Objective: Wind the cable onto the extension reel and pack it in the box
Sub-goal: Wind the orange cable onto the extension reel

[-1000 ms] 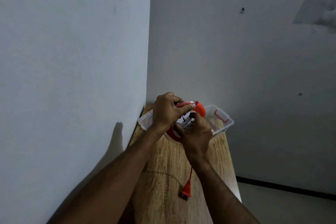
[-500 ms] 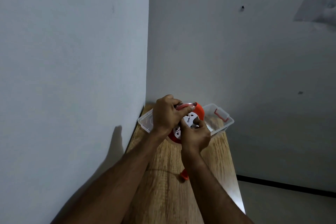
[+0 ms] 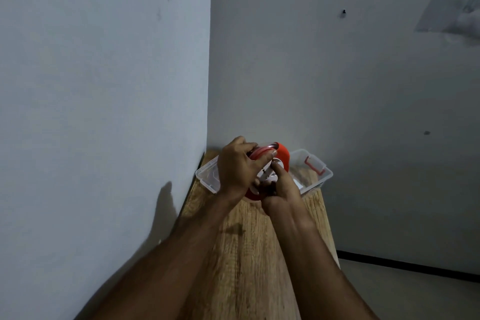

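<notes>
An orange extension reel with a white socket face is held upright above the near edge of a clear plastic box. My left hand grips the reel's rim from the left, fingers curled over the wound orange cable. My right hand holds the front of the reel low down, fingers curled at the white face. The plug and the loose cable end are hidden behind my hands.
The clear box with a red latch stands at the far end of a narrow wooden table, in the corner of two grey walls. The table's right edge drops to the floor.
The orange plug and loose cable that lay on the table have been drawn up and are out of sight. My right hand has turned lower on the reel's face.
</notes>
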`<action>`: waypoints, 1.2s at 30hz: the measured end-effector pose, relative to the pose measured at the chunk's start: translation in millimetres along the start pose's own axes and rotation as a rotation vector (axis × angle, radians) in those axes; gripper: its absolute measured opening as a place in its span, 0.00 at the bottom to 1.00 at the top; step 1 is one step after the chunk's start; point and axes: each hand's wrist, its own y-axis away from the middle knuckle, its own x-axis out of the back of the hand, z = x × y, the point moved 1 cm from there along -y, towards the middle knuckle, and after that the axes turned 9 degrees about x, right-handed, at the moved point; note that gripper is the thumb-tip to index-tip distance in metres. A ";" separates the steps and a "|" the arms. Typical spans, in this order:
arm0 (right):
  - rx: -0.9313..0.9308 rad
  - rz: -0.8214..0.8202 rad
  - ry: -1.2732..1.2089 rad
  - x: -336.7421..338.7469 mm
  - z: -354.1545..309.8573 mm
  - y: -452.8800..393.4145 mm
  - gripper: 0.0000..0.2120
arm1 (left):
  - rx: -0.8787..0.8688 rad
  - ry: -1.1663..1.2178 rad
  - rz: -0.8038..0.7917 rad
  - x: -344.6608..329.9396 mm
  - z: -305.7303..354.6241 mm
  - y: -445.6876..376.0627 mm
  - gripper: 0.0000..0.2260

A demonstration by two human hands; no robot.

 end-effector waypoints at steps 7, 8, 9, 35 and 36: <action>0.924 0.011 0.850 30.7 5.9 19.2 0.14 | 0.049 0.047 -0.024 0.2 -3.7 -15.6 0.21; 1.096 -0.011 1.024 33.0 8.6 17.7 0.16 | 0.043 0.048 -0.037 0.0 -2.9 -17.1 0.21; 1.231 -0.037 1.175 33.8 10.7 16.2 0.19 | 0.039 0.046 -0.056 -0.3 -1.4 -18.7 0.21; 0.738 0.219 0.664 17.4 32.1 -16.2 0.23 | -0.034 -0.002 -0.158 1.2 -2.6 -13.5 0.22; 0.687 0.224 0.632 16.7 31.9 -17.4 0.23 | -0.033 -0.004 -0.151 1.6 -2.8 -13.2 0.22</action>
